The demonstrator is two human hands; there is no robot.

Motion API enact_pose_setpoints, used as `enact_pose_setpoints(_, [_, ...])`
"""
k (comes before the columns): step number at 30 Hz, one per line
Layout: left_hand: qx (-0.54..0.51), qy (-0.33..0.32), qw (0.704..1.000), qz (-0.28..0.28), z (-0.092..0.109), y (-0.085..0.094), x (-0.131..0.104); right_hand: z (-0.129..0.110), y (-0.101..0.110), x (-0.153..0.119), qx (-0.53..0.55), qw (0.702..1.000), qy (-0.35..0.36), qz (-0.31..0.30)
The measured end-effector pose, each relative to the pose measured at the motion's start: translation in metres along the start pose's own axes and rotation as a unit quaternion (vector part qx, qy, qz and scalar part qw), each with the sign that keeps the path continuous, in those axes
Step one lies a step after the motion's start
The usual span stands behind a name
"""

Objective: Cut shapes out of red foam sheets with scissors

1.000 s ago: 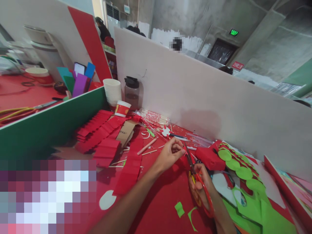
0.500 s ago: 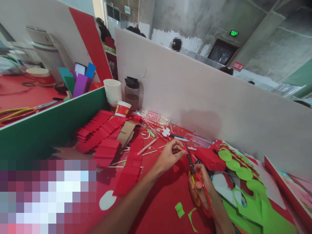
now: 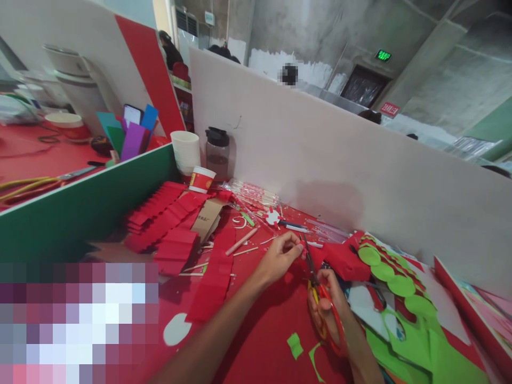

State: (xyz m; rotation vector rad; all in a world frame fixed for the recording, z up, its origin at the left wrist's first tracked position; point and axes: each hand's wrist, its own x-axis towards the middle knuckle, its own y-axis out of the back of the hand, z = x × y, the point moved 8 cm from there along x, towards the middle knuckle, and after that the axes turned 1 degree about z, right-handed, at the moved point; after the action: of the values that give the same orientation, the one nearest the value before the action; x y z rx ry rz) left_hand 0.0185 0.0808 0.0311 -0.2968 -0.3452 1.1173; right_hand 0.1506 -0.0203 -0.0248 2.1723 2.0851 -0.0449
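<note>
Between thumb and fingers, my left hand (image 3: 282, 255) pinches a small piece of red paper (image 3: 304, 249). My right hand (image 3: 328, 304) is closed around the handles of a pair of scissors (image 3: 313, 272), one orange-red and one yellow. The dark blades point up and away, right at the red paper beside my left fingertips. The paper's full outline is hidden by the fingers and blades. Below the hands on the red tabletop (image 3: 256, 346) lie a small green paper square (image 3: 295, 345) and a curved green offcut (image 3: 316, 364). A white paper oval (image 3: 176, 329) lies to the left.
Pleated red paper strips (image 3: 160, 213) lie at the left, near stacked paper cups (image 3: 185, 152) and a dark bottle (image 3: 217, 150). Green paper circles and sheets (image 3: 452, 352) cover the right side. A white partition (image 3: 272, 128) stands behind; a green divider (image 3: 88, 197) runs along the left.
The scissors and my right hand have shifted very slightly left. My left hand keeps its pinch on the red paper, almost in place.
</note>
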Motion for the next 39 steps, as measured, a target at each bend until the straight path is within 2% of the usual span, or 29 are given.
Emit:
enact_pose_setpoints(6, [-0.005,0.006,1.000,0.002,-0.002,0.000,0.000,-0.013,-0.008,-0.007,-0.030,0.999,0.028,-0.002])
enact_pose_setpoints(13, [-0.009,0.000,1.000,0.004,0.000,-0.001,0.000,-0.022,-0.010,-0.008,-0.043,0.999,0.020,0.010])
enact_pose_setpoints(20, [-0.010,-0.003,1.000,0.009,-0.002,0.000,0.001,-0.016,-0.012,-0.004,0.022,0.999,-0.004,0.029])
enact_pose_setpoints(32, [-0.007,0.004,1.000,0.009,-0.002,0.000,0.000,-0.015,-0.011,-0.006,0.011,1.000,0.005,0.024])
enact_pose_setpoints(39, [0.001,-0.001,1.000,0.004,0.000,0.000,0.000,-0.010,-0.008,-0.004,0.011,0.998,-0.034,0.048])
